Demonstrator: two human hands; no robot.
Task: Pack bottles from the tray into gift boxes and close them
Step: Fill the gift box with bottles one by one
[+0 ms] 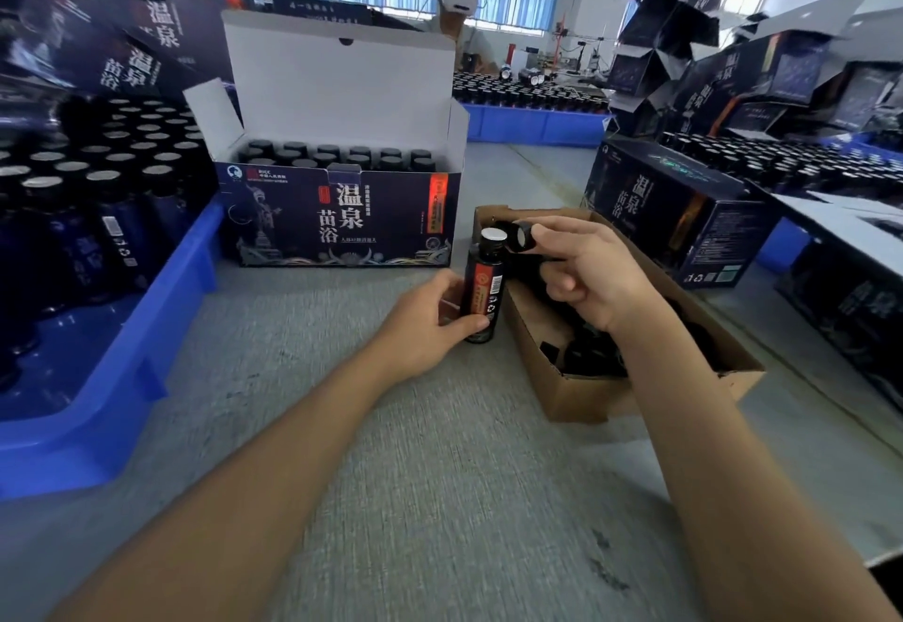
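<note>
Bottle (481,287): one, upright on the bench (391,450), a dark glossy cylinder with an orange-red label, a barcode and a flat white disc on top, uncapped. Left grip (430,323) is wrapped round its lower half, thumb across the front. Right grip (591,274) pinches one black cap (520,236) between thumb and forefinger, the other fingers curled. The round cap is tilted, with a pale inside, and sits just right of the bottle's top, not on it.

Under the right grip is a brown cardboard box (586,392), open-topped, with loose black caps inside. Count unreadable.

Behind both grips is one open gift box (342,221): dark printed card, white inside, lid flap up. About a dozen black-capped bottles show in rows; the rest sit behind the front wall.

Left of the left grip is a blue plastic tray (161,309), smooth-walled, packed with many dark bottles with pale tops.

Right of the right grip is one closed gift box (674,216) with the same print.
</note>
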